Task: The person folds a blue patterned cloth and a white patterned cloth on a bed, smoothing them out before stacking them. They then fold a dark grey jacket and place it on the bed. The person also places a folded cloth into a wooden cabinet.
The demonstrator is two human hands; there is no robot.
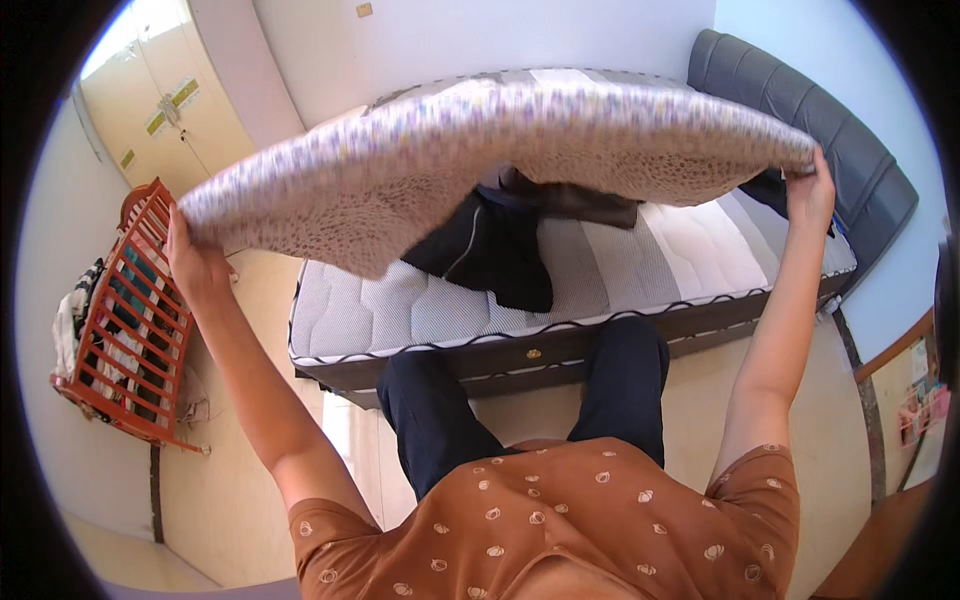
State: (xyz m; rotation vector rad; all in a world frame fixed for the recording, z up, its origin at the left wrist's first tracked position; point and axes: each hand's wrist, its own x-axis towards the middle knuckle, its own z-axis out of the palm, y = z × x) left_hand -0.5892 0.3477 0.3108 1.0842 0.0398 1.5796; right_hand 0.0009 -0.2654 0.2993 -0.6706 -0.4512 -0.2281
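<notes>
A padded cloth cover [480,124], patterned in white and purple with a brown dotted underside, is stretched in the air between my two hands. At its left corner my left hand [196,259] grips the edge, and my right hand [810,187] grips the right corner. Beneath it is a bed with a grey and white striped mattress [600,262]. Black clothing [499,255] with a light zip or trim line lies on the mattress, partly hidden by the raised cloth. My legs stand against the bed's near side.
A dark padded headboard [810,112] rises at the right. To the left stands a reddish wooden crib [135,330] holding clothes, in front of a pale cupboard [165,112]. A pink basket [922,412] is at the far right. Pale flooring [225,480] surrounds me.
</notes>
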